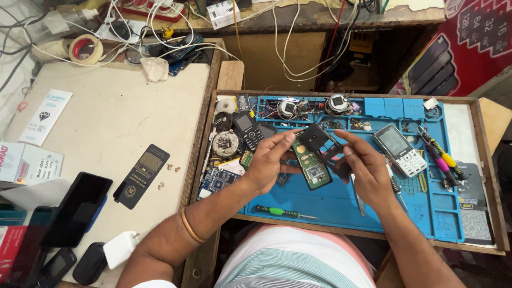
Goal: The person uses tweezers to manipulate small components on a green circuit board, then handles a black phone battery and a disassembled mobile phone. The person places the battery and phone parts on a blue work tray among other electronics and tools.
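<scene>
**Phone frame and circuit board held apart over the blue mat**

On the pale worktop at the left lie a black slab phone, a white plug charger and a dark rectangular printed card with small screws beside it. Over the blue silicone repair mat, the left hand pinches the green phone circuit board between thumb and fingers. The right hand closes its fingers on the black plastic phone frame, tilted just above the board. The step looks like separating or fitting frame and board; the next move calls for a steady, aligned grip. A green-handled screwdriver lies below, a silver keypad phone to the right, both clear of the hands.
</scene>
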